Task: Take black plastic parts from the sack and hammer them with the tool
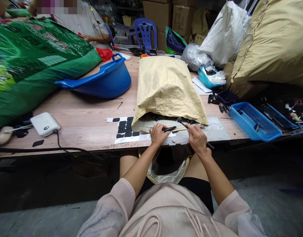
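My left hand (pixel 158 134) is closed on a short black pen-like piece (pixel 170 129) at the table's front edge. In my right hand (pixel 197 138) is a slim black rod with a round head (pixel 180 120); its dark far end sticks out below the hand. Just beyond both hands lies a beige woven sack (pixel 166 85), its mouth facing me, with dark pieces partly visible inside. To the left of my hands is a white sheet (pixel 126 140) bearing several black rounded-square stickers (pixel 128 129). Between my legs stands an open lined bag (pixel 167 177), its contents too dark to make out.
A blue basin (pixel 102 82) and a large green sack (pixel 42 59) occupy the left, near a white box with a cable (pixel 45 124). On the right are a blue basket (pixel 252 121), small black parts (pixel 222 107) and big sacks (pixel 275 42). Another person (pixel 79 24) sits across the table.
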`<state>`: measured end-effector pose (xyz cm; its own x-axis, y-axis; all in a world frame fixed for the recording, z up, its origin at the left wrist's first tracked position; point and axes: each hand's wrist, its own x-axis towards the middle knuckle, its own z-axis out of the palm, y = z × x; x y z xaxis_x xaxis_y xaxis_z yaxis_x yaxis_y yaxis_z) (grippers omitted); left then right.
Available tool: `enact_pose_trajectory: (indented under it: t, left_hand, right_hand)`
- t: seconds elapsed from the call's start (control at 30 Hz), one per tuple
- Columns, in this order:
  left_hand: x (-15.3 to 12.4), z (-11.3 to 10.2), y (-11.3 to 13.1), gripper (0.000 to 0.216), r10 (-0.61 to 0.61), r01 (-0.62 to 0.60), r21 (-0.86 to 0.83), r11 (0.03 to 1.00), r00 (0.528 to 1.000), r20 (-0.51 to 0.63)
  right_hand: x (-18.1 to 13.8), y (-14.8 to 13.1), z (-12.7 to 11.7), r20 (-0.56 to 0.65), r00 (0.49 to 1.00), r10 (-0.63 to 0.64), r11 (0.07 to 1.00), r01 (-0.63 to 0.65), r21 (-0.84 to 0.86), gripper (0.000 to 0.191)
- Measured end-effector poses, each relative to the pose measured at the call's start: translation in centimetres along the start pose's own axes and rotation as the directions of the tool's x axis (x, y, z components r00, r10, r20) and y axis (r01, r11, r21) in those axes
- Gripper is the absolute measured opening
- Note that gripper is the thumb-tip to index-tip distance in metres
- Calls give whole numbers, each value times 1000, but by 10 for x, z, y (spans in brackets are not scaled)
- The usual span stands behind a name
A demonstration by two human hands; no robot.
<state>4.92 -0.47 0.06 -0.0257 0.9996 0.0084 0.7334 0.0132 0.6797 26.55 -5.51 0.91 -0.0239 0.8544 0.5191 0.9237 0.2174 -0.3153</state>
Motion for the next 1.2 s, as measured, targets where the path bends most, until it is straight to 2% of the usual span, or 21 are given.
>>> enact_pose_trajectory:
  t: [0.17, 0.27, 0.4, 0.57, 0.83, 0.93, 1.0, 1.07, 1.13, 1.2]
  left_hand:
    - [-2, -2, 3, 15, 6, -6, 31, 1000, 1000, 10]
    - [-3, -3, 4, 16, 20, -21, 44, 999, 1000, 13]
    - [-2, -4, 2, 13, 21, -22, 46, 999, 999, 25]
    - [-3, -4, -3, 15, 27, -27, 19, 999, 999, 19]
    - [-3, -5, -5, 15, 59, -59, 27, 998, 998, 8]
    - [-20, -6, -7, 13, 146, -146, 26, 989, 989, -10]
    - [-43, -5, -11, 11, 242, -243, 8, 970, 970, 16]
    - [-72, -1, -19, 14, 357, -355, -31, 934, 927, 114]
    - [-100, 6, -31, 17, 447, -449, -58, 892, 856, 259]
    - [-121, 18, -44, 16, 441, -464, -27, 885, 821, 362]
  right_hand:
    - [11, 52, -9, 65, 990, -126, 992, 124, 29, 34]
    - [14, 85, -11, 160, 958, -237, 972, 233, 42, 30]
    - [14, 114, -10, 192, 950, -244, 969, 232, 82, 28]
    - [12, 118, -4, 159, 977, -143, 988, 131, 85, 25]
    - [12, 114, -4, 157, 980, -122, 991, 112, 72, 23]
    - [12, 113, -4, 147, 982, -120, 991, 110, 72, 22]
    - [12, 113, -4, 146, 982, -117, 992, 108, 72, 22]
    - [12, 112, -4, 147, 983, -113, 992, 103, 72, 22]
    - [11, 111, -4, 148, 983, -105, 993, 95, 76, 22]
    - [11, 110, -4, 149, 985, -92, 994, 80, 80, 22]
